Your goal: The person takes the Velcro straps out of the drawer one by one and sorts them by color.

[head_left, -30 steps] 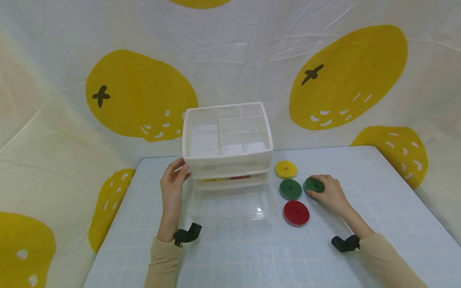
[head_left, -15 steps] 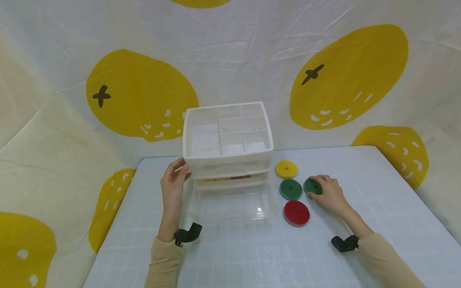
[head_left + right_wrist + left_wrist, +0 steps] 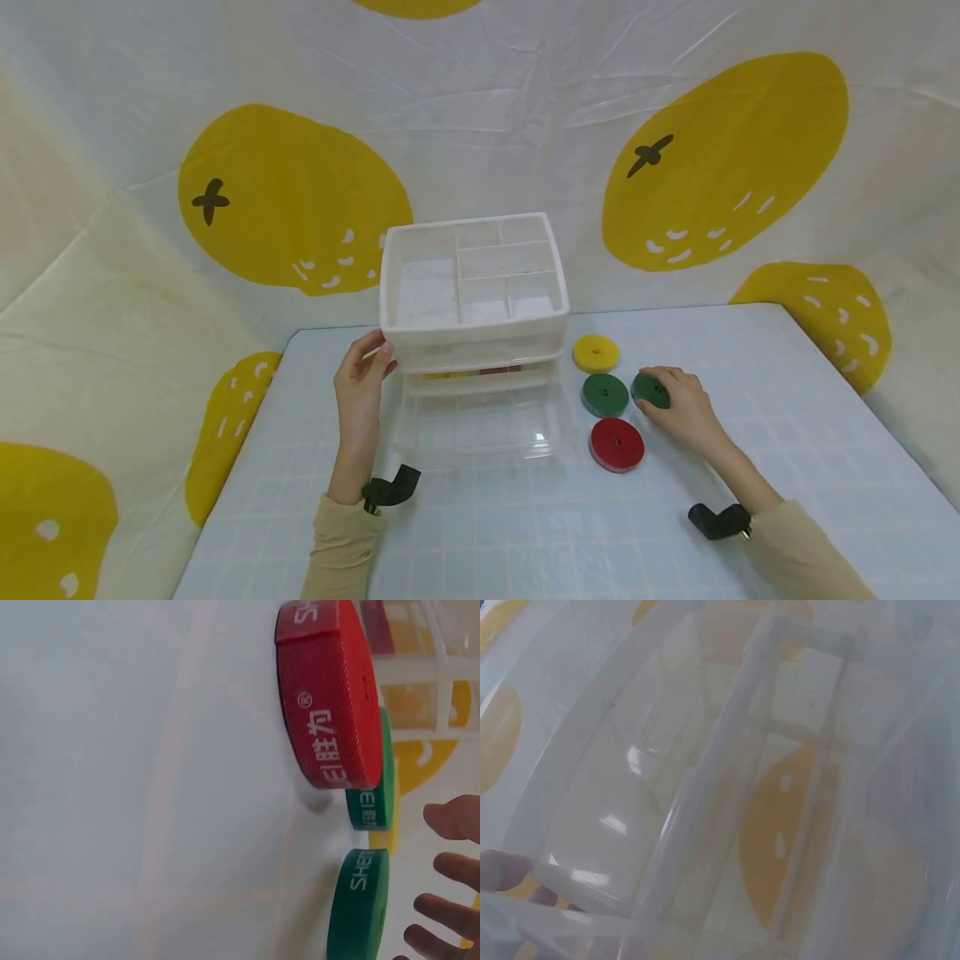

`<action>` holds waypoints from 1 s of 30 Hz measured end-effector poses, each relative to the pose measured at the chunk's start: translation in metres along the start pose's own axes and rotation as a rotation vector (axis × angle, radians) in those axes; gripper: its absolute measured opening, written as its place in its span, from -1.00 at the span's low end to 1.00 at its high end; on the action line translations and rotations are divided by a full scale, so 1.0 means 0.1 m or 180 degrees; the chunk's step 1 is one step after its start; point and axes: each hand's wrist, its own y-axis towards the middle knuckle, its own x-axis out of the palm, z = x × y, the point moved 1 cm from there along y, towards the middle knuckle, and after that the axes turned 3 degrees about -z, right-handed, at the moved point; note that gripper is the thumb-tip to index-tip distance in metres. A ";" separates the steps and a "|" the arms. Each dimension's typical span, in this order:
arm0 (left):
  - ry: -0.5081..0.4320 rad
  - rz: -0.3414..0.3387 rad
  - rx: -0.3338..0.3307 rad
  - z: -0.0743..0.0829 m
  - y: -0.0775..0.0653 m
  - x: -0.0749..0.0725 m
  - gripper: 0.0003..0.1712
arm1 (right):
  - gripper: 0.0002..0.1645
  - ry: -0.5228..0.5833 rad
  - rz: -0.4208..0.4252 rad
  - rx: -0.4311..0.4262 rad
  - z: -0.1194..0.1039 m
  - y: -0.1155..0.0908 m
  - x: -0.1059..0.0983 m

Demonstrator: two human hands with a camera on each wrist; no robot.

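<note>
In the head view a white plastic drawer organizer point(image 3: 480, 333) stands at the table's back, its lowest clear drawer point(image 3: 480, 421) pulled out. My left hand point(image 3: 362, 385) holds the organizer's front left corner with thumb and bent fingers; in the left wrist view its fingertips show by clear plastic. Over a green strap roll point(image 3: 647, 388), my right hand point(image 3: 684, 408) hovers with thumb and fingers spread. The right wrist view shows its fingertips point(image 3: 454, 870) apart from that green roll point(image 3: 358, 904). To the left lie another green roll point(image 3: 604, 395), a red roll point(image 3: 617, 444) and a yellow roll point(image 3: 596, 353).
The organizer's top tray point(image 3: 427, 287) is divided into compartments. Something yellow and red shows inside a middle drawer point(image 3: 480, 375). A pale checked cloth point(image 3: 510, 533) covers the table. Behind it hangs a white sheet point(image 3: 480, 108) with large yellow fruit prints.
My right hand has shifted slightly left and toward me over the green roll. My left hand and the organizer stay as they were.
</note>
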 end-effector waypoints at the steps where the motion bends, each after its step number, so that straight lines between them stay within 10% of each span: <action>1: -0.0002 0.0000 -0.0003 0.00 0.00 0.00 -0.61 | -0.37 0.0025 0.0008 -0.0026 -0.03 -0.01 0.00; 30: -0.0013 -0.0041 0.0031 0.00 -0.01 -0.01 -0.61 | -0.75 0.0591 -0.0292 -0.0317 -0.75 -0.53 0.26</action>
